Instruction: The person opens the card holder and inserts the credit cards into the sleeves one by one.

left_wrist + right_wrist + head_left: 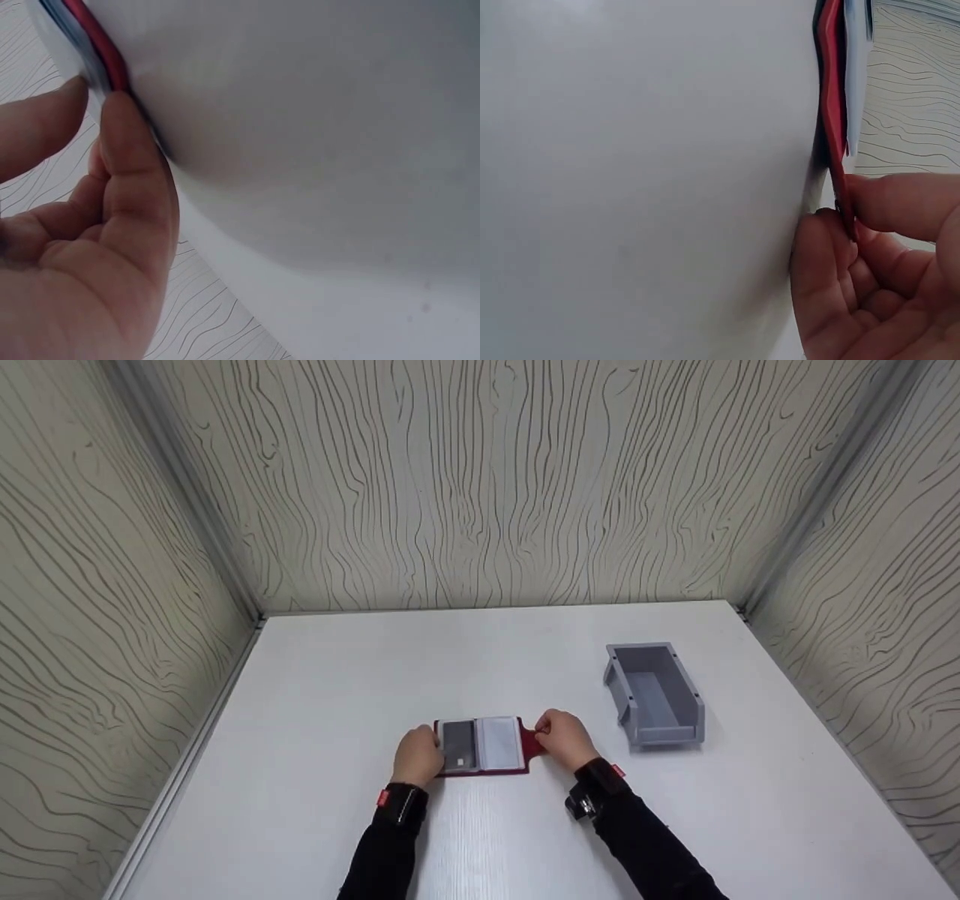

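Observation:
A red card holder (491, 772) lies spread on the white table, its clear plastic sleeves (500, 743) facing up. One sleeve on the left side contains a dark card (459, 744). My left hand (418, 756) pinches the holder's left edge between thumb and fingers; the left wrist view shows the red cover (97, 41) and stacked sleeves beside the fingertips. On the opposite side, my right hand (568, 739) pinches the red closing flap (531, 743). In the right wrist view, thumb and forefinger grip the flap's end (838, 187).
A grey plastic bin (665, 734) stands on the table to the right, beyond my right hand. Wood-grain patterned panels (480, 487) rise behind the table (337, 675) and along both sides.

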The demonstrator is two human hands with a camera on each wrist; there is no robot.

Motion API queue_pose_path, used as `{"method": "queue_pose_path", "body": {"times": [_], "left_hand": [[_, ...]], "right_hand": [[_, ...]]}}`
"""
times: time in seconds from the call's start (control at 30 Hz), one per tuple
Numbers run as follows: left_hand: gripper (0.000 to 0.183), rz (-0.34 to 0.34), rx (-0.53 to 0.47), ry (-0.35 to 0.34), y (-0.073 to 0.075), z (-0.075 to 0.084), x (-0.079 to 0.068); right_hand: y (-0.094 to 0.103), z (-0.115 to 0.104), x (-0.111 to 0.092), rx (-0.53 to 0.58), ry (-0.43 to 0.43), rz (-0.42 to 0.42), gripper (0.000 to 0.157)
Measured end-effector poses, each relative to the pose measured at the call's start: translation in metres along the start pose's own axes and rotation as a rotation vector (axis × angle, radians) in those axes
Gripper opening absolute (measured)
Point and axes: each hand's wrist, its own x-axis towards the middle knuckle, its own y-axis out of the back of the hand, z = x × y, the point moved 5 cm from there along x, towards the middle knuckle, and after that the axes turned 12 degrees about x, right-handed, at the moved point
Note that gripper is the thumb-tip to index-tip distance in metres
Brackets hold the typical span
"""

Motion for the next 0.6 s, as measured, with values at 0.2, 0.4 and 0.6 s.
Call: {"method": "queue_pose_path", "body": {"times": [0.2, 0.4, 0.6], "left_hand": [[0.006, -0.011, 0.002, 0.014, -0.0002, -0.0006, 0.0], [0.008, -0.012, -0.012, 0.008, 0.0003, -0.001, 0.0002], [0.011, 0.017, -0.037, 0.013, 0.002, -0.0029, 0.0002]], "right_hand": [[0.0001, -0.0006, -0.0006, -0.009, 0.0, -0.018, 0.006], [0.0004, 0.0001, -0.0004, -0.006, 0.003, -0.013, 0.006], [0.0014, 0.0004, -0.0011, 0.005, 0.001, -0.009, 0.006]]}}
